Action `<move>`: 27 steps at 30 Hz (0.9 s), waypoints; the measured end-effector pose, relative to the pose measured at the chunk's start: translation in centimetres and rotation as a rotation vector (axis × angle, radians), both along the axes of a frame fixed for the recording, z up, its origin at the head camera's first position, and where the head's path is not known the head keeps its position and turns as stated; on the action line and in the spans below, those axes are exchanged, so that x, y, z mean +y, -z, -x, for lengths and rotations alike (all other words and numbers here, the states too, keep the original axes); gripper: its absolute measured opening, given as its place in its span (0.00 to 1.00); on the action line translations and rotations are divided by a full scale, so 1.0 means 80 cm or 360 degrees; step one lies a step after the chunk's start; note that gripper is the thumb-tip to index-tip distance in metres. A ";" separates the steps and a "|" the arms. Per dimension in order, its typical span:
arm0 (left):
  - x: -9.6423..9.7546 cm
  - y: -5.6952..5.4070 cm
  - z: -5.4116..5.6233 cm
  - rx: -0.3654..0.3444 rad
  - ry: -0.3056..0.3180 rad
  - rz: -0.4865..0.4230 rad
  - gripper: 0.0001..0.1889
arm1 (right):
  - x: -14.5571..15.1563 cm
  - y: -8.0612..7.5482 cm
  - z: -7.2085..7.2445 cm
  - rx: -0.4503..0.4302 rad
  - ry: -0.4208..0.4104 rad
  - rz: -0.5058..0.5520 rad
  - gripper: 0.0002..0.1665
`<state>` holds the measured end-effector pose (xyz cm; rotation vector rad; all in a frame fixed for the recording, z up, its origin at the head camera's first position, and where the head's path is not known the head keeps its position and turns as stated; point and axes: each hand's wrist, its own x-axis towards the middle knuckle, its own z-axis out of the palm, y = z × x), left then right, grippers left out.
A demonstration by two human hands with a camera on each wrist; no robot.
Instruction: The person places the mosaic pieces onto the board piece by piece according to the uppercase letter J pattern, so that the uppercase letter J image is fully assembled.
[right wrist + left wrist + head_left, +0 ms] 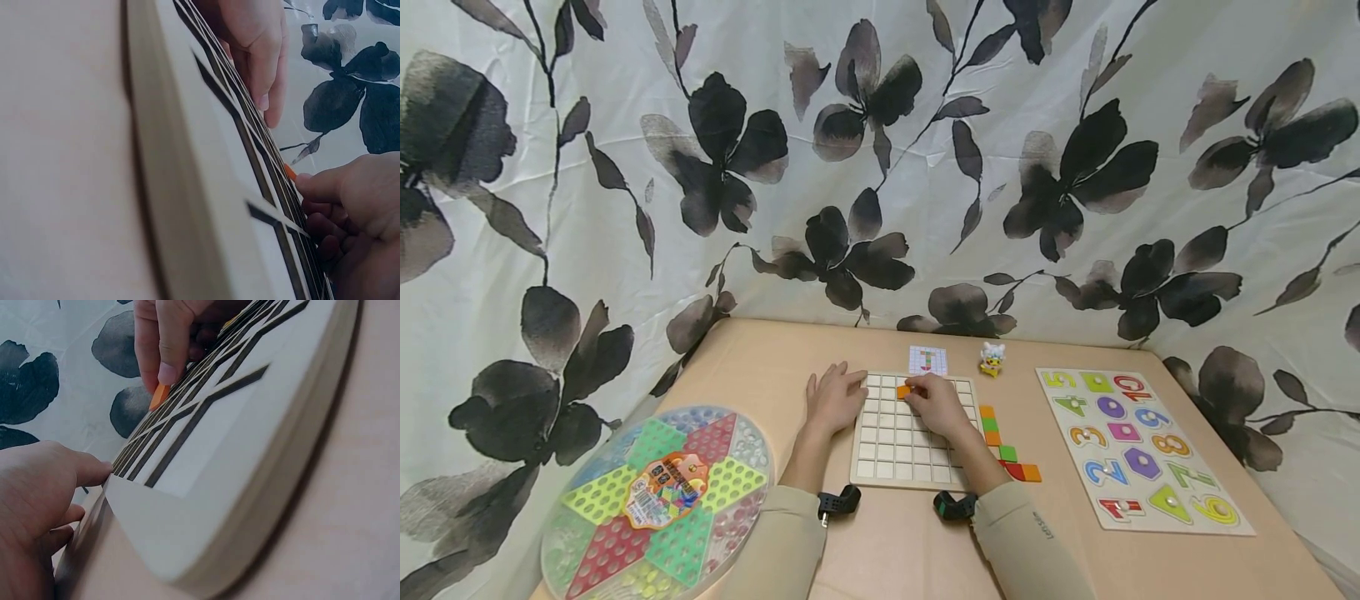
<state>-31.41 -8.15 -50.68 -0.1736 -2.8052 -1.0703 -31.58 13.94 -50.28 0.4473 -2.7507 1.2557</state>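
A white grid board point(880, 446) with dark grooves between its squares lies in the middle of the table. Near its top edge my right hand point(938, 404) pinches a small orange tile point(902, 392) between thumb and fingertips; the left wrist view shows this tile point(160, 396) tilted against the grid. My left hand point(835, 402) rests at the board's upper left side, its fingertips touching the edge and its fingers loosely bent around nothing. Just beyond the board lies a small pattern card point(928, 360) with a coloured T-like figure on a grid.
Along the board's right side runs a line of orange, green and red tiles point(991, 423). A small figurine point(992, 360) stands behind. At the left is a round star-patterned game board point(602, 554) with a label; at the right, a number-and-shape puzzle point(1142, 454). A floral curtain point(940, 250) hangs behind.
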 end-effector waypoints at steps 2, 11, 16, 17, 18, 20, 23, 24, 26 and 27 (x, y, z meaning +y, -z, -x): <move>0.000 0.001 0.000 0.0003 -0.0001 -0.0002 0.20 | 0.000 -0.001 -0.001 -0.0005 -0.0012 -0.0020 0.17; 0.001 0.000 0.001 0.0002 -0.0005 -0.0010 0.20 | 0.000 -0.003 0.000 -0.0062 -0.0019 -0.0070 0.17; 0.001 0.001 0.001 0.0005 -0.0008 -0.0015 0.20 | 0.000 -0.001 0.001 -0.0059 -0.0018 -0.0121 0.18; 0.001 0.001 0.000 0.0005 -0.0008 -0.0016 0.20 | 0.000 -0.001 0.001 -0.0057 -0.0019 -0.0128 0.18; 0.001 0.001 0.000 0.0006 -0.0009 -0.0014 0.20 | -0.001 -0.001 0.001 -0.0055 -0.0020 -0.0133 0.18; 0.001 0.000 0.000 0.0013 -0.0009 -0.0009 0.20 | -0.001 -0.002 0.001 -0.0041 -0.0022 -0.0136 0.18; 0.001 0.000 0.000 0.0027 -0.0011 0.0002 0.20 | -0.001 -0.003 0.000 -0.0016 -0.0023 -0.0128 0.18; 0.001 0.000 0.000 0.0032 -0.0011 0.0006 0.20 | -0.002 -0.004 -0.001 -0.0007 -0.0023 -0.0126 0.18; 0.001 0.000 0.000 0.0034 -0.0008 0.0003 0.20 | -0.002 -0.006 -0.002 0.0006 -0.0021 -0.0121 0.17; 0.001 0.000 0.000 0.0031 -0.0008 -0.0002 0.20 | -0.002 -0.006 -0.002 0.0008 -0.0020 -0.0122 0.17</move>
